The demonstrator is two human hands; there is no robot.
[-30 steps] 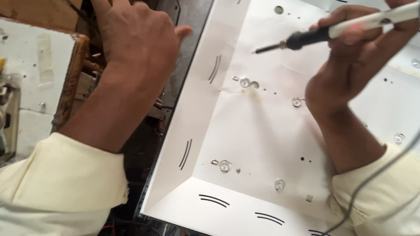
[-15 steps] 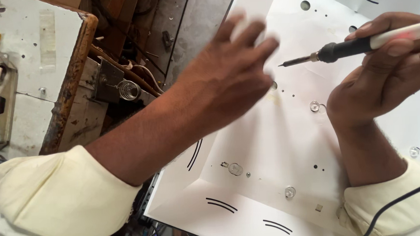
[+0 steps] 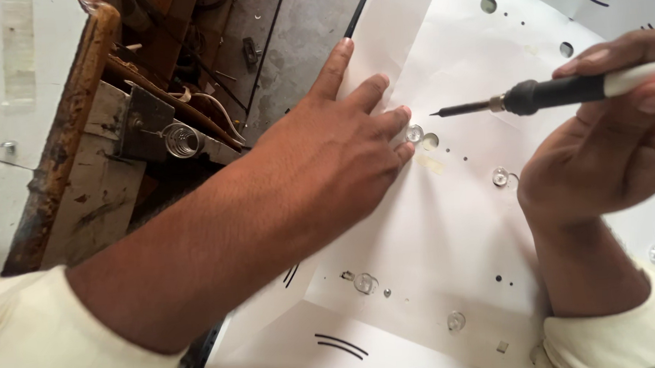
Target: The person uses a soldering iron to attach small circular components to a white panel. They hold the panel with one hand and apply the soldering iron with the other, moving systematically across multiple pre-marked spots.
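Observation:
A white metal panel (image 3: 449,222) with sloped sides, small holes and several clear round LEDs lies in front of me. My left hand (image 3: 333,157) rests flat on its upper left part, fingers spread, fingertips touching next to a clear LED (image 3: 414,133). My right hand (image 3: 602,155) hovers over the panel's right side, gripping a soldering iron (image 3: 561,89) with a black collar and white handle. Its thin tip points left and stays just above the panel, close to my left fingertips.
Left of the panel stands a rusty brown wooden frame (image 3: 63,130) with a metal coil spring (image 3: 182,139) and scrap parts. More clear LEDs (image 3: 365,283) dot the panel's lower half. A grey metal surface (image 3: 275,45) lies behind.
My left hand came down from the raised position at the upper left and now lies flat on the panel by the LED. The soldering iron stays in my right hand, tip still pointing left.

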